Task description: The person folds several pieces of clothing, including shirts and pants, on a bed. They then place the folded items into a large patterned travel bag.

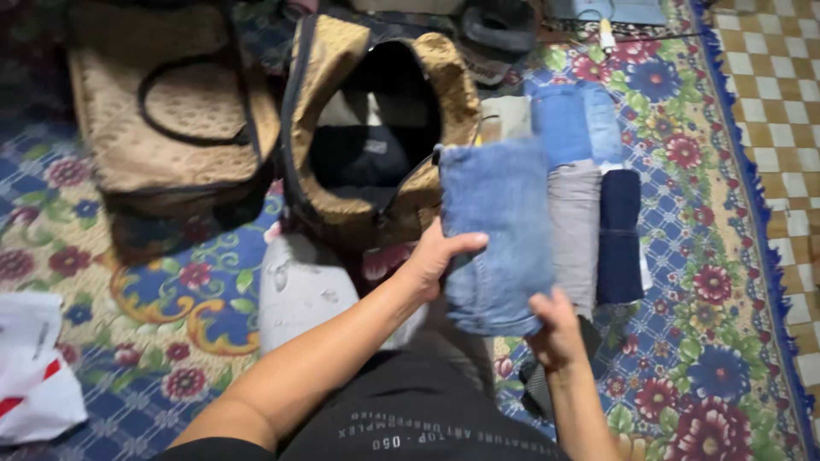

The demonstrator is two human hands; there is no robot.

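My left hand [434,259] grips the left edge of a folded pair of light blue jeans [497,230], thumb on top. My right hand [557,331] holds the same jeans at their near right corner. The jeans hang just above the floor, right of an open tan patterned bag [444,77] whose dark inside shows folded dark clothes [359,158].
Right of the jeans lie folded grey trousers [574,230], a dark navy garment [619,235] and more blue denim [568,124] on a flowered blue rug [692,282]. A second tan bag [171,111] lies at left. A white garment [299,286] and a white plastic bag [30,376] are near me. Checkered tiles [790,128] are at right.
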